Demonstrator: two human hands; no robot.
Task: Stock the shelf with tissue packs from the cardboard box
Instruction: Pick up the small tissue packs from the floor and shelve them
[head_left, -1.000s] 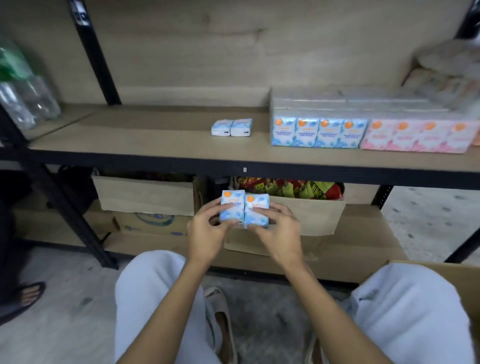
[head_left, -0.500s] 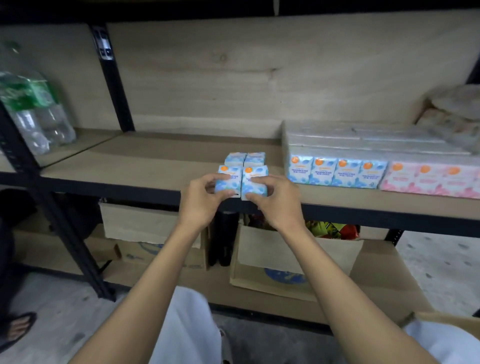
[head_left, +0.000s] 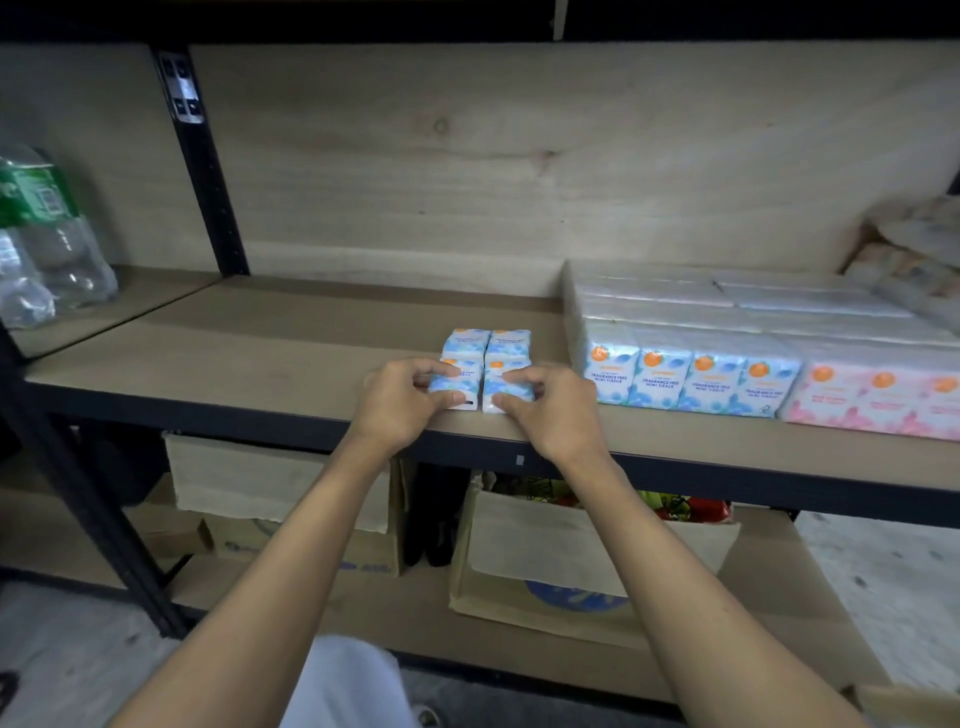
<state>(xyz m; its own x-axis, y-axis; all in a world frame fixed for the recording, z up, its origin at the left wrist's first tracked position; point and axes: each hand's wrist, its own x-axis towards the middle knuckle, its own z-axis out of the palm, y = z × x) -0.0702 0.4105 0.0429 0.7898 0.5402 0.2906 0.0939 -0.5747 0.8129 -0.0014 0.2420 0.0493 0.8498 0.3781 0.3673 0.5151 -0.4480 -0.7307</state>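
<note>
Two small blue tissue packs stand side by side on the wooden shelf, near its front edge. My left hand pinches the left pack between thumb and fingers. My right hand pinches the right pack the same way. Directly behind them sit two more blue packs, touching the held ones. A cardboard box stands on the lower shelf, under my right forearm.
A wrapped row of blue tissue packs and pink ones fills the shelf's right side. Plastic bottles stand at the far left behind a black upright post. Another carton sits on the lower shelf.
Both hands lifted the two packs from lap height up to the shelf and set them down just in front of the two packs lying there. The camera moved closer.
</note>
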